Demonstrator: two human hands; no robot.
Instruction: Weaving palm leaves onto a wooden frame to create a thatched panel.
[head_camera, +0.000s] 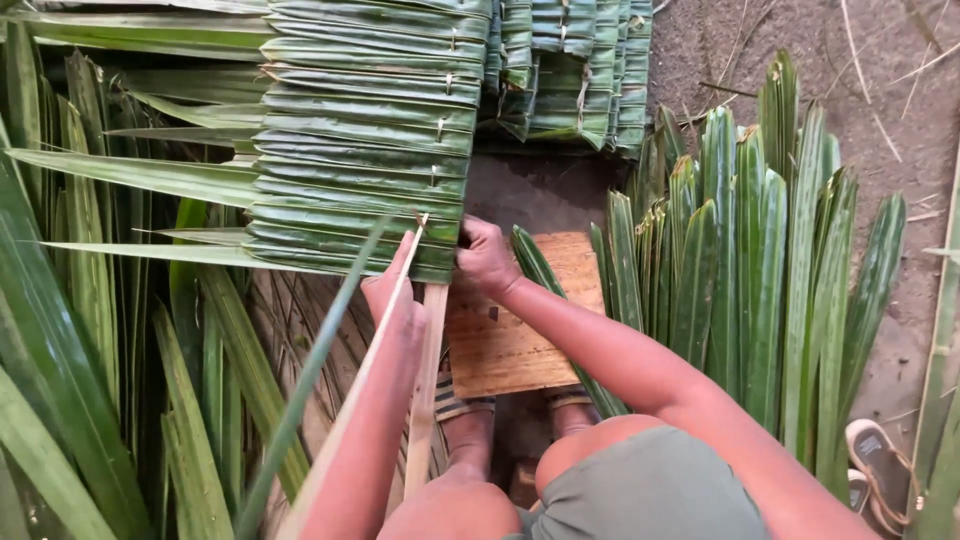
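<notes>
A panel of folded green palm leaves (365, 135), pinned in rows on a wooden lath (428, 370), stretches away from me. My left hand (392, 290) lies along a thin pale sliver stick (370, 350) whose tip reaches the panel's near edge. My right hand (484, 256) is closed against the last folded leaf on the lath, pressing its edge. A narrow leaf (535, 262) lies just right of that hand. My knees and sandalled feet show at the bottom.
A wooden board (520, 340) sits under my right forearm. A stack of cut leaves (740, 260) lies to the right, loose long leaves (90, 300) to the left. More finished panels (570, 70) are at the top. A sandal (880, 460) rests on bare earth.
</notes>
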